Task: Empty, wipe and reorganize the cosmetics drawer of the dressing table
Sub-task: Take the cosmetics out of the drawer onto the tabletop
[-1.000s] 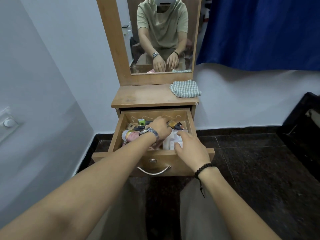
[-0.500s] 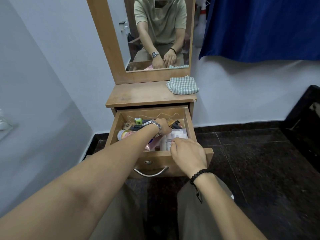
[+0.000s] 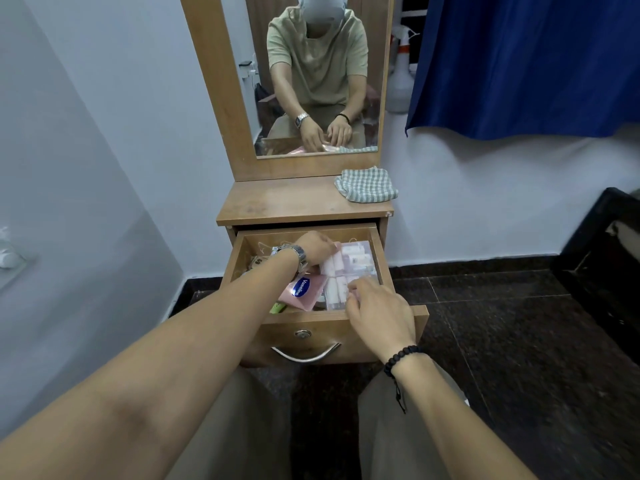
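Now, drawer (image 3: 379, 263): pulled open under the dressing table top (image 3: 287, 202).
Clear pouch of small bottles (image 3: 349, 268): lying at the drawer's right side.
Left hand (image 3: 317, 247): fingers curled over the pouch's far edge.
Right hand (image 3: 379, 313): fingertips pinching its near edge.
Pink Vaseline packet (image 3: 304, 289): just left of the pouch.
Checked cloth (image 3: 365, 185): on the tabletop, right.

The drawer (image 3: 377, 258) of the dressing table (image 3: 294, 202) stands pulled out. Both hands reach into it: the left hand (image 3: 317, 247) grips the far end of a clear pouch of white and pink bottles (image 3: 353, 263), the right hand (image 3: 379, 313) pinches its near end. A pink Vaseline pack (image 3: 304, 291) lies beside it. A checked cloth (image 3: 365, 185) rests on the tabletop's right corner.
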A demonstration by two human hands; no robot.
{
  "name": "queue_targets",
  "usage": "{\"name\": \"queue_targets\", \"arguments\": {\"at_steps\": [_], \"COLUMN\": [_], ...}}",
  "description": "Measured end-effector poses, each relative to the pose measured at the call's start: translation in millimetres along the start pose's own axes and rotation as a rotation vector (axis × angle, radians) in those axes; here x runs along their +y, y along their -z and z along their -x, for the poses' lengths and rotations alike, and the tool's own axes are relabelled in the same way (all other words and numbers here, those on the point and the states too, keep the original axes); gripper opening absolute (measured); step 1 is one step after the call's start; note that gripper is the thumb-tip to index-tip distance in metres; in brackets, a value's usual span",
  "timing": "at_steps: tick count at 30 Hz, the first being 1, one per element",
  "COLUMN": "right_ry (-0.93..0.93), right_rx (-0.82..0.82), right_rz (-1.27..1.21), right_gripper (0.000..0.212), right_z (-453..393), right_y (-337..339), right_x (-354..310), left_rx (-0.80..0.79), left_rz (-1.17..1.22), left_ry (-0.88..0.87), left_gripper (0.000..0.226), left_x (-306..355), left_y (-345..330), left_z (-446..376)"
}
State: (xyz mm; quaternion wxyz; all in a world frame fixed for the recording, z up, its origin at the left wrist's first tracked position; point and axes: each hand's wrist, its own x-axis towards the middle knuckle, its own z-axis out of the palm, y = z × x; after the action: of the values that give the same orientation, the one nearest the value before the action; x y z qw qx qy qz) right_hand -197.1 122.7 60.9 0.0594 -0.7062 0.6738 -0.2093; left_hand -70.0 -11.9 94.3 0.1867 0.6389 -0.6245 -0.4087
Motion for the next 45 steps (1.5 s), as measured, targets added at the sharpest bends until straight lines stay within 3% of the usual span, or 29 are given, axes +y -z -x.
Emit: {"name": "queue_targets", "arguments": {"at_steps": [6, 10, 13, 18, 23, 26, 29, 37, 45], "right_ry": [-0.012, -0.112, -0.074, -0.022, 0.002, 0.029, 0.112, 0.242, 0.227], "right_rx": [0.034, 0.004, -0.007, -0.051, 0.008, 0.023, 0.023, -0.007, -0.029], "right_rz": [-0.116, -0.324, -0.466, -0.714, -0.727, -0.637, -0.51, -0.124, -0.1], "right_gripper": [0.033, 0.059, 0.071, 0.073, 0.062, 0.053, 0.043, 0.033, 0.036], "right_z": [-6.5, -17.5, -29.9, -68.0, -117.1, -146.9, -173.5, -225.4, -260.1], "right_y": [1.3, 2.5, 8.3, 3.8, -16.0, -26.8, -33.1, -55.4, -71.3], "right_x": [1.4, 1.8, -8.8, -49.9, -86.0, -100.4, -110.5, -121.7, -129.8], "left_rx": [0.139, 0.195, 0.214, 0.295, 0.359, 0.338, 0.377, 0.569, 0.68], "left_rz": [0.423, 0.741, 0.867, 0.949, 0.884, 0.576, 0.333, 0.076, 0.037], "left_ry": [0.081, 0.116, 0.125, 0.107, -0.032, -0.147, -0.234, -0.177, -0.076], "left_gripper": [0.021, 0.017, 0.013, 0.005, 0.008, 0.036, 0.046, 0.043, 0.042], "left_x": [0.0, -0.3, -7.5, -21.4, -42.5, -61.0, -78.5, -97.0, -85.0], "left_y": [25.1, 42.3, 56.8, 76.5, 107.9, 129.7, 144.9, 151.1, 157.4], "left_z": [0.1, 4.2, 5.8, 10.3, 4.9, -0.6, -6.8, -43.8, -66.3]}}
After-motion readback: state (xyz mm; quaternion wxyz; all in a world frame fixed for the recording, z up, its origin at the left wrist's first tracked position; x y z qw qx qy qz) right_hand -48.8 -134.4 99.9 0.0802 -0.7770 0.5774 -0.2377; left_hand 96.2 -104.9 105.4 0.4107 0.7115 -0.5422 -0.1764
